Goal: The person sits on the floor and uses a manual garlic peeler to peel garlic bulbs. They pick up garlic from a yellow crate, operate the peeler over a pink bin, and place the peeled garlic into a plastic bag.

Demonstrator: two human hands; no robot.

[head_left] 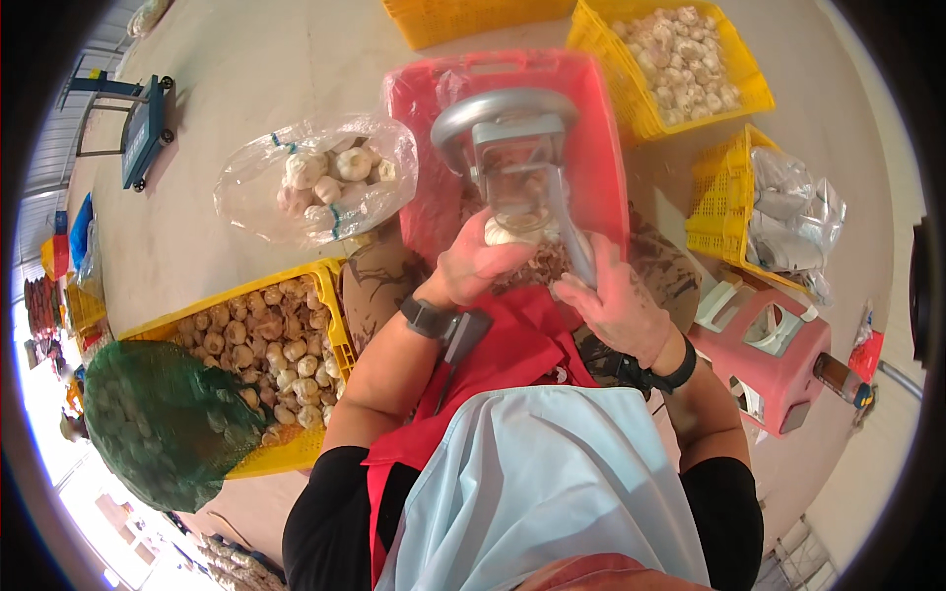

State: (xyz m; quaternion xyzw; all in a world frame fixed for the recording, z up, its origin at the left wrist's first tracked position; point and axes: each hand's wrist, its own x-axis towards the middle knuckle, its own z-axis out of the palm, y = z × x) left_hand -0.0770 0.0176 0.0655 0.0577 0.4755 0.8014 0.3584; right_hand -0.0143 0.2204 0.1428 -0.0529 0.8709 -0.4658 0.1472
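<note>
My left hand (475, 258) has its fingers closed around a white garlic bulb (507, 232) above a red plastic tub (603, 128). Close to the bulb, my right hand (623, 307) grips a long grey curved piece (574, 231). That piece reaches up toward a thick grey rounded bar (503, 102) on a pale, partly see-through frame; its kind I cannot make out. Loose garlic skins (547, 266) lie in the tub below my hands. Motion blurs the right fingers and the grey piece, so whether it touches the bulb is unclear.
Left of the tub lies a clear plastic bag (251, 192) of garlic bulbs. A yellow crate (340, 340) of garlic, partly under green netting (163, 424), stands nearer. Yellow crates (631, 103) and a pink stool (764, 340) are on the right. A blue wheeled platform (145, 133) stands far left.
</note>
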